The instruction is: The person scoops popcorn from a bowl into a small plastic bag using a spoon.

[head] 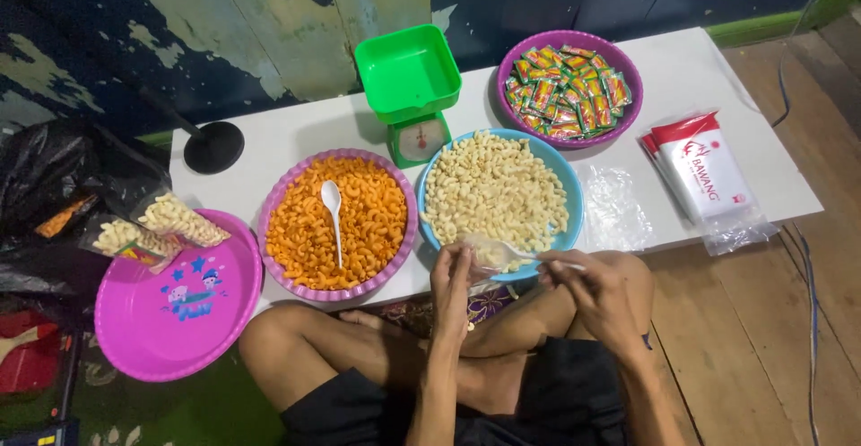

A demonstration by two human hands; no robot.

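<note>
My left hand (451,277) holds a small clear plastic bag (485,257) open at the near rim of a blue bowl (569,186) full of pale macaroni snacks. A white plastic spoon (513,250) is in my right hand (587,286), and its tip rests at the bag's mouth. To the left stands a purple bowl (273,204) of orange macaroni snacks, with another white spoon (333,214) lying in it. I sit cross-legged at the low white table (682,78).
A green kitchen scale (409,87) stands behind the bowls. A purple bowl (632,74) of small colourful sachets sits at the back right. Stacks of clear bags (614,208) and printed packs (704,172) lie right. A pink tray (175,307) with filled snack bags (179,220) sits left.
</note>
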